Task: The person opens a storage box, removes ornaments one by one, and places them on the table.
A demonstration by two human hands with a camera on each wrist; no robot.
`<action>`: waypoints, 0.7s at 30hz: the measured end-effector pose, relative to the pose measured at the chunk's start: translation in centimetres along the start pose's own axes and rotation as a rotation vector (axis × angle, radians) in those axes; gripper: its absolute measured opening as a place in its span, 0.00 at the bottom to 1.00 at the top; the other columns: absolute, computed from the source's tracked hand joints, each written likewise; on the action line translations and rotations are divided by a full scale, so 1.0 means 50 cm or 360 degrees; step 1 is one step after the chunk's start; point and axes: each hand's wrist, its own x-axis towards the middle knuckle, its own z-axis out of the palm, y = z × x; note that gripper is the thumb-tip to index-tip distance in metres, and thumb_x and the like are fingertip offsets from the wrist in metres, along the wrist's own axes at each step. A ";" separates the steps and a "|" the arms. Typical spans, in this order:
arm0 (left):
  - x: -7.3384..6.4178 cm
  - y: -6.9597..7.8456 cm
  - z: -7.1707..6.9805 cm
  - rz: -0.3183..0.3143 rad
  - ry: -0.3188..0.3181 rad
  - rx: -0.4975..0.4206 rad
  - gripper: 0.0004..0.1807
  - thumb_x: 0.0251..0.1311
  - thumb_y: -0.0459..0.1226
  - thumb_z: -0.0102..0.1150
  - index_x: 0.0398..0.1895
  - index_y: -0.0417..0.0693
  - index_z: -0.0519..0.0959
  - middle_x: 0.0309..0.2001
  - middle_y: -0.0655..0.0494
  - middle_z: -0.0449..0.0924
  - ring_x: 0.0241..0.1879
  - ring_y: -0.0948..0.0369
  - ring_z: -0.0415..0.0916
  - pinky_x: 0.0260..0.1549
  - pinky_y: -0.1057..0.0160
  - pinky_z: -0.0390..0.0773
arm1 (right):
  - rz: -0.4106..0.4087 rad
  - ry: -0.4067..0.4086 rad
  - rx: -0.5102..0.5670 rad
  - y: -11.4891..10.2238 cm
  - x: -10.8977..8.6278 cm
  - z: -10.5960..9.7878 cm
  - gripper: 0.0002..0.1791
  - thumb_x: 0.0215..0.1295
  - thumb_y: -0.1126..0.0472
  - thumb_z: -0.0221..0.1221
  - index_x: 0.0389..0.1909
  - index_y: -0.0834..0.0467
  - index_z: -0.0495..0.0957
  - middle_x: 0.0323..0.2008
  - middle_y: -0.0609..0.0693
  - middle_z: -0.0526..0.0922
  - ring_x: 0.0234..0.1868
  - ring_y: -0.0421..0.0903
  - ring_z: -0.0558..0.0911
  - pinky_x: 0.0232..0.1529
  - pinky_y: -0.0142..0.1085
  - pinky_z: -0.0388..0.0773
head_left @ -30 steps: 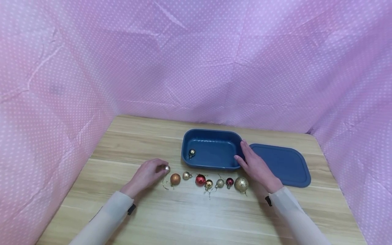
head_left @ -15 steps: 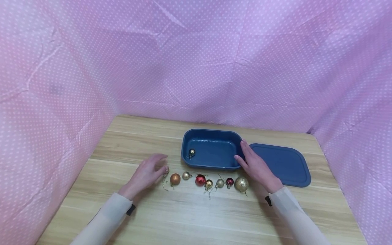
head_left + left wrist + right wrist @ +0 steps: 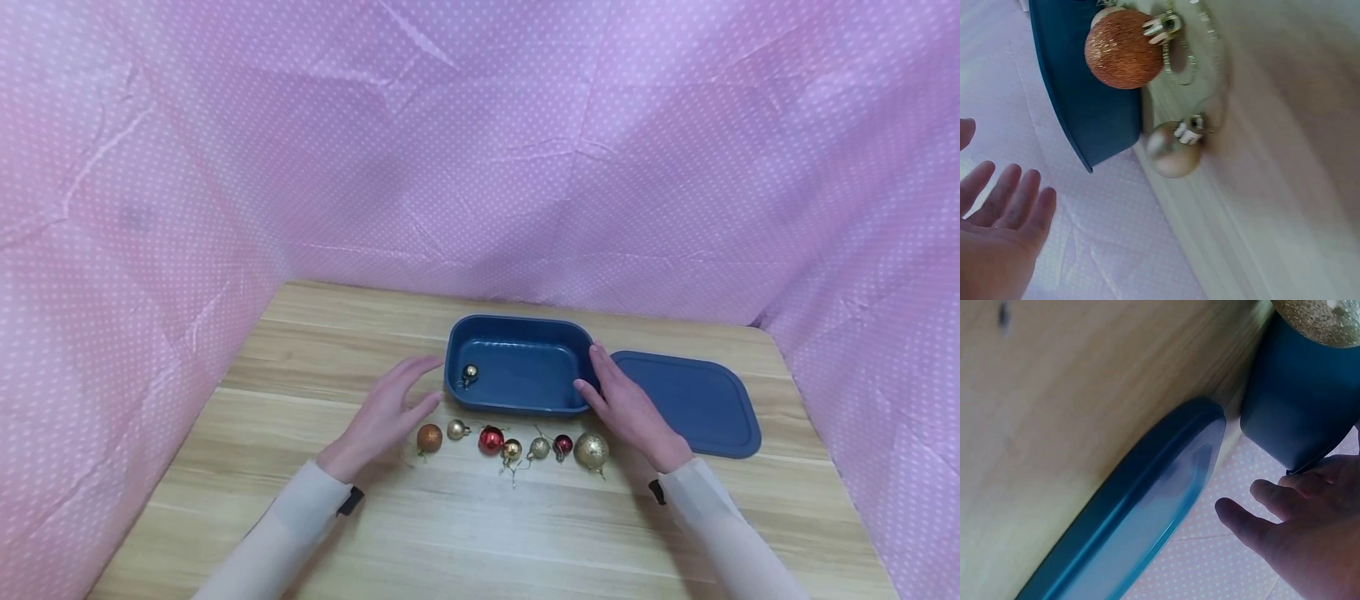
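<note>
A dark blue rectangular box (image 3: 517, 408) stands in the head view with one small gold bauble (image 3: 470, 372) in its left end. My left hand (image 3: 386, 417) is held out beside the box's left end, fingers spread, holding nothing. Below it, in the left wrist view, a small champagne bauble (image 3: 1174, 150) lies on the table near an orange glitter bauble (image 3: 1124, 49); the hand hides the champagne one in the head view. With fairly straight fingers, my right hand (image 3: 630, 408) rests against the box's right end, its thumb at the rim.
Before the box lies a row of baubles, among them a red bauble (image 3: 491, 441), a dark red bauble (image 3: 562, 447) and a large gold glitter bauble (image 3: 591, 452). The flat blue lid (image 3: 697, 404) lies to the right. Pink dotted cloth (image 3: 480, 167) surrounds the wooden table (image 3: 480, 533).
My left hand let go of the small champagne bauble on the table, spread its fingers, then moved right and away from me toward the box. My right hand stayed at the box.
</note>
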 end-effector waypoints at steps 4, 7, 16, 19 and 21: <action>0.024 0.008 0.005 0.0036 -0.0057 0.0008 0.30 0.70 0.42 0.65 0.74 0.48 0.72 0.72 0.44 0.71 0.72 0.46 0.67 0.69 0.40 0.68 | 0.0000 0.0004 -0.0006 0.001 0.001 0.000 0.47 0.80 0.35 0.43 0.83 0.63 0.43 0.83 0.60 0.44 0.81 0.62 0.51 0.77 0.60 0.54; 0.046 0.008 0.007 0.0065 -0.0100 0.0024 0.30 0.70 0.41 0.65 0.74 0.49 0.71 0.72 0.44 0.71 0.71 0.46 0.67 0.69 0.40 0.68 | -0.0006 0.0008 -0.0007 0.000 0.001 -0.001 0.47 0.80 0.35 0.44 0.83 0.63 0.43 0.83 0.60 0.44 0.81 0.62 0.51 0.77 0.60 0.54; 0.110 0.015 0.021 0.0085 -0.0283 0.0048 0.32 0.71 0.43 0.64 0.75 0.49 0.70 0.71 0.49 0.72 0.68 0.48 0.72 0.67 0.44 0.73 | -0.0003 0.0006 -0.0003 -0.002 0.001 -0.003 0.46 0.81 0.36 0.44 0.83 0.63 0.43 0.83 0.60 0.44 0.80 0.62 0.52 0.76 0.60 0.54; 0.124 0.022 0.032 0.0085 -0.0339 0.0086 0.32 0.72 0.43 0.63 0.76 0.49 0.69 0.73 0.48 0.70 0.71 0.47 0.68 0.70 0.43 0.68 | -0.0003 -0.0001 -0.0001 -0.002 0.000 -0.003 0.46 0.81 0.36 0.44 0.83 0.62 0.43 0.83 0.60 0.44 0.80 0.62 0.52 0.76 0.60 0.54; 0.131 0.027 0.039 0.0079 -0.0369 0.0101 0.32 0.72 0.43 0.63 0.76 0.48 0.69 0.73 0.48 0.69 0.71 0.47 0.68 0.70 0.43 0.68 | -0.0004 -0.0003 -0.0004 -0.002 -0.001 -0.002 0.46 0.81 0.36 0.44 0.83 0.63 0.43 0.83 0.60 0.44 0.80 0.62 0.52 0.76 0.60 0.54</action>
